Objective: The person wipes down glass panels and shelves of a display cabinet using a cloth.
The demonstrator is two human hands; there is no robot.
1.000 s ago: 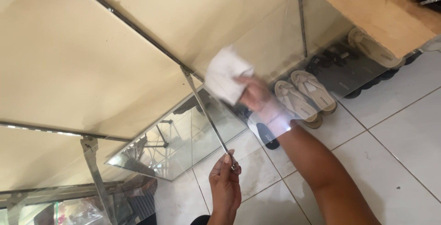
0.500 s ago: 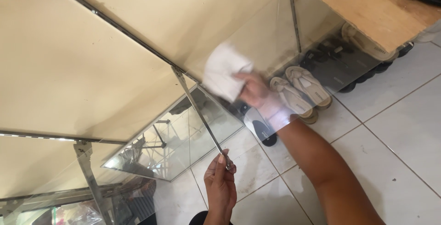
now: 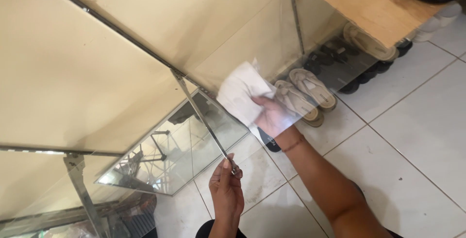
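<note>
Your glass pane [image 3: 145,63] spreads up and away from both hands, its metal edge strip [image 3: 204,119] slanting from your left hand [image 3: 225,192], which pinches its near end; your right hand [image 3: 272,116], farther out, clutches a white cloth [image 3: 241,97] against the glass.

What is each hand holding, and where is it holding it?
The right hand grips a white cloth at its lower edge. The left hand pinches the glass door at its metal corner.

- cloth [image 3: 242,97]: white
- sandals [image 3: 305,94]: beige
- floor tiles [image 3: 412,131]: white, thin grey joints
- wall [image 3: 73,77]: cream
- shelf board [image 3: 369,5]: light brown wood
</note>
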